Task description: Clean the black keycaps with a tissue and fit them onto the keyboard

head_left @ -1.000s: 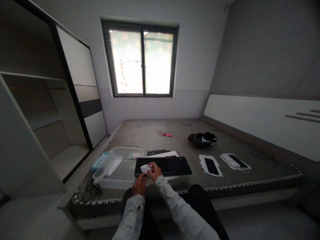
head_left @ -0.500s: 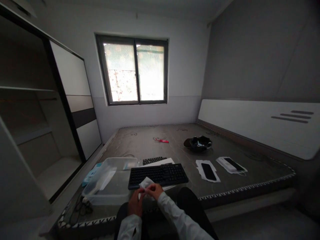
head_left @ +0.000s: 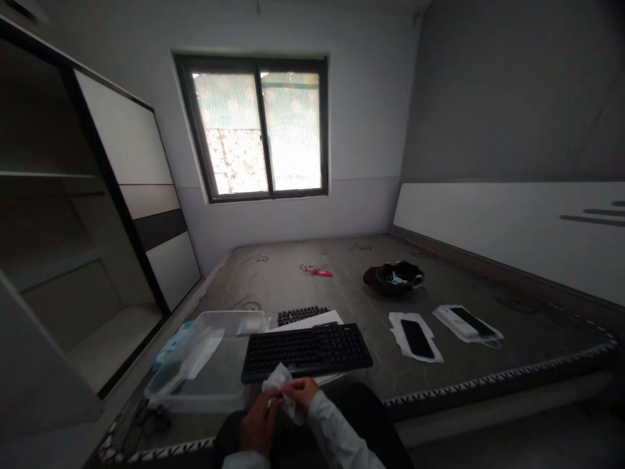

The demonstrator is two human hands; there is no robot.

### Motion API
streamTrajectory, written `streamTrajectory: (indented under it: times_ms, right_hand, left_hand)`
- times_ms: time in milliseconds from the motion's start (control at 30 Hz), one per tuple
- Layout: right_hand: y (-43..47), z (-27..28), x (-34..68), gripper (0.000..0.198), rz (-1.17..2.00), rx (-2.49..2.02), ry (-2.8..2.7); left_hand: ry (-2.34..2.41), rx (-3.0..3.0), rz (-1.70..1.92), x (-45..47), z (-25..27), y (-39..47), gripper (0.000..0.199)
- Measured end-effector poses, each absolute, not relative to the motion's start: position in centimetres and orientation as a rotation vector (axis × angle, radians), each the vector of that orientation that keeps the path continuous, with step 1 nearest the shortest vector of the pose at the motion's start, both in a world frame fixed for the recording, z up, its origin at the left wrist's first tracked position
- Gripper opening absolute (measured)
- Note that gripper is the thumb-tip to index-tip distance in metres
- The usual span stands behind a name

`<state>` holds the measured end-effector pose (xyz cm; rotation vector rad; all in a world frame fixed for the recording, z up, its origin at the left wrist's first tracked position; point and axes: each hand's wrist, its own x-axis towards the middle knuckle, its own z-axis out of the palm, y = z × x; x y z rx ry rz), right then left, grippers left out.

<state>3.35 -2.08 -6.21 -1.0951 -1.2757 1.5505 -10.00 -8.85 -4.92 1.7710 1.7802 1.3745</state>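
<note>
A crumpled white tissue [head_left: 279, 376] is pinched between my two hands, just in front of a black keyboard [head_left: 306, 350]. My left hand [head_left: 258, 418] has its fingers closed at the tissue's left side. On the other side, the fingers of my right hand [head_left: 300, 393] grip it too, and part of it hangs below them. The keyboard lies across a white sheet or board [head_left: 312, 320], and behind it shows a second set of black keys [head_left: 301, 314]. Left of the keyboard stands a clear plastic box [head_left: 229, 395] with white paper [head_left: 205, 355] inside.
Two phones lie on white cloths at the right: one phone [head_left: 418, 339] nearer, another phone [head_left: 471, 322] beside a white object. A dark cap [head_left: 396, 277] holding small items and a red item [head_left: 322, 272] sit farther back on the mattress [head_left: 273, 280]. Dark cables [head_left: 146, 420] lie front left.
The view has shifted slightly. Both hands have come a little lower and nearer to me with the tissue, and more of it now hangs below the right fingers.
</note>
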Motion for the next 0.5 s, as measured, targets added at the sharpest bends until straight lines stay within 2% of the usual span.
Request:
streamTrajectory:
  times_ms: [233, 400, 500]
  right_hand:
    - [-1.7, -6.4, 3.1, 0.055, 1.649, -1.144, -1.155]
    - [-1.3, -6.0, 4.0, 0.041, 1.642, -1.121, -1.199]
    - [-1.2, -5.7, 4.6, 0.039, 1.653, -1.086, -1.225]
  left_hand:
    - [1.954, 1.666, 1.434, -9.4, -5.6, -8.6, 0.022]
    - [1.966, 1.666, 1.436, -9.0, -5.9, -8.4, 0.024]
    - [1.963, 1.715, 1.411, -8.9, -5.4, -8.4, 0.024]
